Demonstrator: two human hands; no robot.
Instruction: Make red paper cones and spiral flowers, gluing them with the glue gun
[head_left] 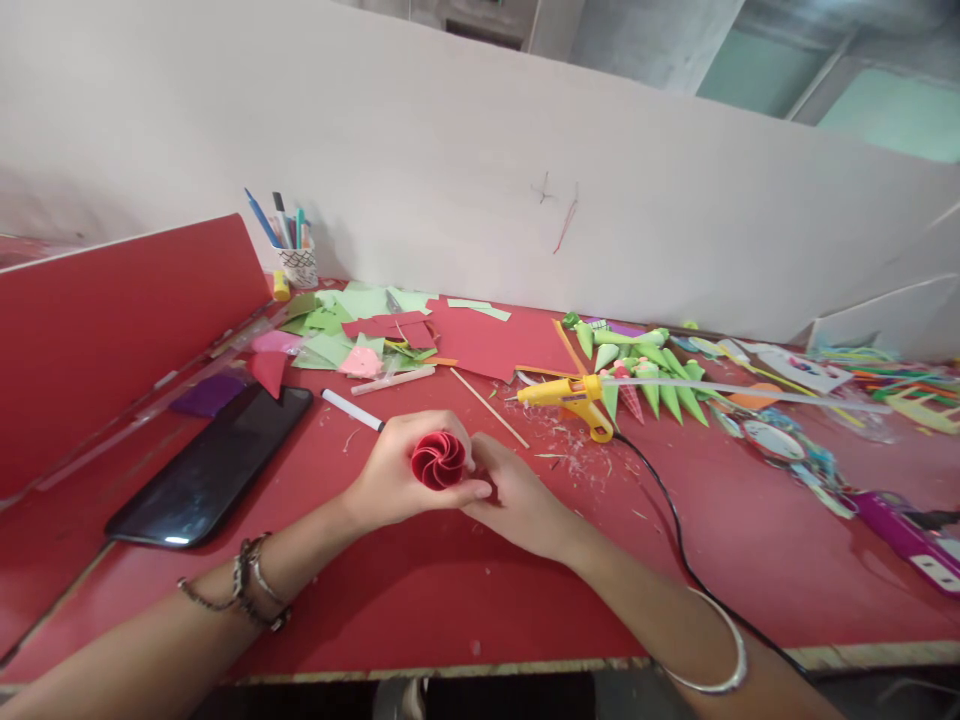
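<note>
A red paper flower (439, 460), its petals curled in a spiral, faces up between my hands above the red table. Around its left side my left hand (384, 480) is closed, the thumb reaching across its near edge. My right hand (521, 498) meets it from the right, fingers curled in against the flower and partly hidden behind the left thumb. Just beyond my left hand lies a white marker (352, 410) with a dark cap. A thin wooden stick (489, 407) rests beyond my right hand.
A yellow glue gun (566, 397) with a long glue stick lies right of centre, its black cord running to the front edge. Green paper cones (660, 385), paper scraps (330, 335), a phone (214, 465), a pen cup (298, 267) and a purple power strip (911, 540) surround the work area.
</note>
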